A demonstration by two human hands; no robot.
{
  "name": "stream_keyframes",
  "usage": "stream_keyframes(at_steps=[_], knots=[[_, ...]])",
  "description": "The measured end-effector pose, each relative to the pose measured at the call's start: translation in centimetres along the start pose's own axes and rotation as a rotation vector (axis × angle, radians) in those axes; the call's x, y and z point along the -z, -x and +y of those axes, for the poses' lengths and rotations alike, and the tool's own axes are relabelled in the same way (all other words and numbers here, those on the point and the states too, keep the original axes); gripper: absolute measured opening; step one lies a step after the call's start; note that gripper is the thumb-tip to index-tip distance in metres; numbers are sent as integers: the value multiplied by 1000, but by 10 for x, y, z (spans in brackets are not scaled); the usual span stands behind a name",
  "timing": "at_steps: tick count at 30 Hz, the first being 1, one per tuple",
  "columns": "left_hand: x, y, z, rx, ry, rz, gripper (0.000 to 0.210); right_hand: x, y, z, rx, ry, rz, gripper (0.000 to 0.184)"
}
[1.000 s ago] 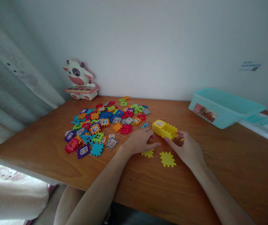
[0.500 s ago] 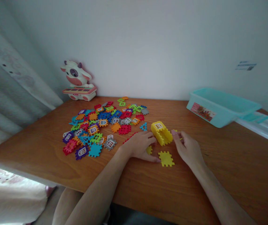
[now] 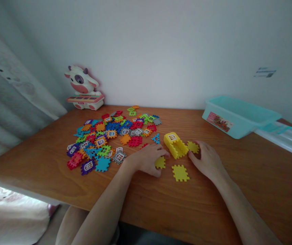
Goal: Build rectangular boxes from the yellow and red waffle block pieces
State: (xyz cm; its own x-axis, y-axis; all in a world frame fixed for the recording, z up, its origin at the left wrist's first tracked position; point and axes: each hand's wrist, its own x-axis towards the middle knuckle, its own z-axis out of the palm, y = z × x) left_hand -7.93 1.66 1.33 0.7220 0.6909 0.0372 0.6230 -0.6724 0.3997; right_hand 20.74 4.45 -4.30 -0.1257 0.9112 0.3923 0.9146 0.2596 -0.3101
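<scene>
Your left hand (image 3: pixel 149 159), thumb and fingers parted, curves loosely around a yellow toothed tile (image 3: pixel 160 162). Your right hand (image 3: pixel 207 160), half open, brackets a second yellow tile (image 3: pixel 193 147); firm contact cannot be told. Between them sits the yellow box (image 3: pixel 175 145). Wood tabletop (image 3: pixel 240 166) extends rightward, its front edge well below the tiles.

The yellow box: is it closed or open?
Open: the yellow box lacks a panel on at least one side, so its hollow inside shows.
</scene>
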Motion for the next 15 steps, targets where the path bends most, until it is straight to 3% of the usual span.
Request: stream_keyframes(at_steps=[4, 9, 15], knots=[[-3, -3, 0, 18, -19, 44, 51, 1, 0, 1, -24, 31, -62, 39], [-5, -6, 1, 27, -96, 102, 43, 4, -2, 2, -115, -51, -47, 45], [-7, -8, 2, 43, -133, 135, 51, 8, -4, 3, -168, -167, 10, 42]])
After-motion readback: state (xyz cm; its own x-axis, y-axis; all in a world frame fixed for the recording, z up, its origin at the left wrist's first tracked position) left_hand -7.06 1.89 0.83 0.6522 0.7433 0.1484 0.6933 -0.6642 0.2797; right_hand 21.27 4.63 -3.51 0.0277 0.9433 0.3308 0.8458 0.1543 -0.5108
